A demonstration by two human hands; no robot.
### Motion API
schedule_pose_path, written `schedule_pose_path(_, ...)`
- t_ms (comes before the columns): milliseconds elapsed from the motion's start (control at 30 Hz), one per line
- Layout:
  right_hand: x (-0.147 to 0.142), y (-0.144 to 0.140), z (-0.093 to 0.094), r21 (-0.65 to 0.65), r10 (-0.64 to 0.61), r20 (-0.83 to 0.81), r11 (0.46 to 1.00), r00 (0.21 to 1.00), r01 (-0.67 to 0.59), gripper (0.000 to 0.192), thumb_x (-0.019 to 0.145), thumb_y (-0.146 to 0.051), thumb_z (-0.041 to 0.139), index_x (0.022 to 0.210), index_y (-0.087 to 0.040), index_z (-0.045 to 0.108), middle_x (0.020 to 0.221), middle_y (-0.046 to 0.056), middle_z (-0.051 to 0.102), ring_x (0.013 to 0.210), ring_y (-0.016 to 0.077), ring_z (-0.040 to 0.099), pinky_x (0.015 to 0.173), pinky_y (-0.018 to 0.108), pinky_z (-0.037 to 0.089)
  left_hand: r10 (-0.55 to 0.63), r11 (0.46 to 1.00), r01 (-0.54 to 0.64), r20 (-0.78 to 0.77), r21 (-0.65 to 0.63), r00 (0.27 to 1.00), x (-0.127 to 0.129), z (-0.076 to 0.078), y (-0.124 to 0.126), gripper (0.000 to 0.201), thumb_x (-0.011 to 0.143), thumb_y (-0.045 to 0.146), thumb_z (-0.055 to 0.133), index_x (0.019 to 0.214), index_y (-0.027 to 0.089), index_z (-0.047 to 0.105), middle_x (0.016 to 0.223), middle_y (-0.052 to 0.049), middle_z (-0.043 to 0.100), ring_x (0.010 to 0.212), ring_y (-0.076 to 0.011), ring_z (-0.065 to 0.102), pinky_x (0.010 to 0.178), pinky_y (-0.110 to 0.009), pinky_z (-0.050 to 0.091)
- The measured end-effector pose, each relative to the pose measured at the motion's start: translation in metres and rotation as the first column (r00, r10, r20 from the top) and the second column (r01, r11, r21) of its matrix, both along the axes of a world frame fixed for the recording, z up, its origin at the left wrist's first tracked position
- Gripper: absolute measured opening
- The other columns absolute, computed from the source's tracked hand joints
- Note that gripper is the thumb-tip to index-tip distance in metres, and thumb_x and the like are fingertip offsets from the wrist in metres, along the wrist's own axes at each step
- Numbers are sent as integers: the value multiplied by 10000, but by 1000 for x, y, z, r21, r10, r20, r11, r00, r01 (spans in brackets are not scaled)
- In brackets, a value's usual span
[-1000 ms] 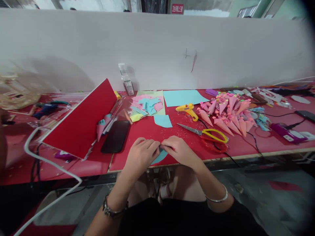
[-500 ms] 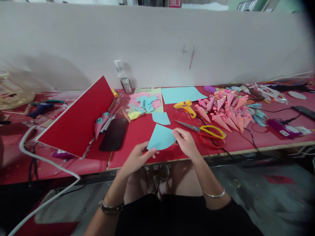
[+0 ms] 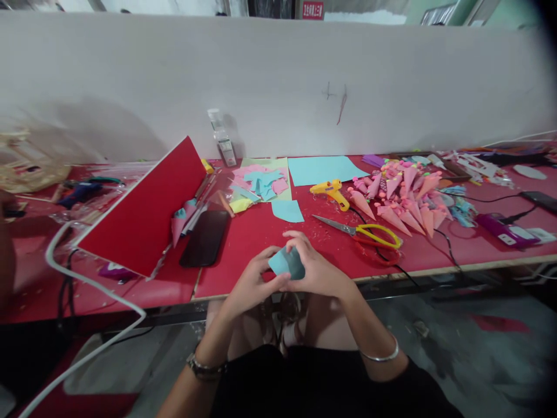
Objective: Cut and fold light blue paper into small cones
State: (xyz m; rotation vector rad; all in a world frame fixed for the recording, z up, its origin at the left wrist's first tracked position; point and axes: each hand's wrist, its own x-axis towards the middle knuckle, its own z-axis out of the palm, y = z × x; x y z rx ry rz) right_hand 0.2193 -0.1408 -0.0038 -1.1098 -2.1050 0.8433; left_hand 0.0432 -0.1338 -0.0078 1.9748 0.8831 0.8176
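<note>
Between my two hands a light-blue paper piece [image 3: 281, 262] is curled into a rounded, open shape just above the table's front edge. My left hand [image 3: 256, 281] grips its left side, thumb in front. My right hand [image 3: 311, 264] wraps round its right side with the fingers curved over the top. Beyond them a smaller light-blue paper piece [image 3: 288, 211] lies flat on the red table. Scissors [image 3: 359, 229] with yellow handles rest to the right, and a yellow glue gun [image 3: 331, 193] lies behind them.
A pile of pink paper cones [image 3: 404, 191] lies on the right. Paper scraps [image 3: 261, 183] and a large blue sheet [image 3: 324, 170] are at the back. On the left are a black phone [image 3: 204, 238], a leaning red board [image 3: 148, 215] and a white cable [image 3: 96, 284]. A clear bottle [image 3: 224, 142] stands by the partition.
The blue paper was a flat fan shape held by its edges; now it is curled. My right hand has moved left and down, closer to my left hand.
</note>
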Motion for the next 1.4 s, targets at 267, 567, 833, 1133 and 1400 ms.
schedule_pose_path(267,-3,-3,5,-111,88,-104,989,991,-100,463,644,-397,662,950,-212,368,1244,92,351,1128,201,394,900,352,373,4,1000,-4,168,-4,986,-1,-7,4,405,674,534,589,794,147,596,918,-72,536,870,-193,514,757,-276,423)
schedule_pose_path(567,-7,-1,-1,-130,149,-183,976,972,-174,483,664,-410,660,1010,-192,404,1248,97,366,1144,197,389,928,342,352,74,994,-83,122,72,990,0,-5,4,425,672,555,572,744,136,595,822,-56,541,772,-175,525,678,-265,436)
schedule_pose_path(833,-4,5,-11,-64,22,-288,997,957,-42,216,840,-303,435,1010,-194,510,1276,78,394,1187,175,363,973,331,305,199,978,-200,35,53,979,-11,-9,2,251,814,324,458,665,141,545,767,-38,563,743,-140,531,716,-246,429)
schedule_pose_path(1133,9,27,-44,12,-512,-150,855,846,519,267,832,-317,397,653,-174,533,746,34,532,717,145,506,670,257,391,455,890,-401,-385,217,803,-21,-32,9,170,775,228,425,716,146,562,784,-49,573,712,-160,548,662,-273,434)
schedule_pose_path(1400,9,29,-55,213,-625,196,779,755,589,305,809,-311,435,533,-185,456,635,2,438,639,133,448,623,257,325,509,805,-80,-616,587,602,-9,-32,9,475,781,83,405,1235,217,425,1114,-107,494,982,-226,472,812,-355,396)
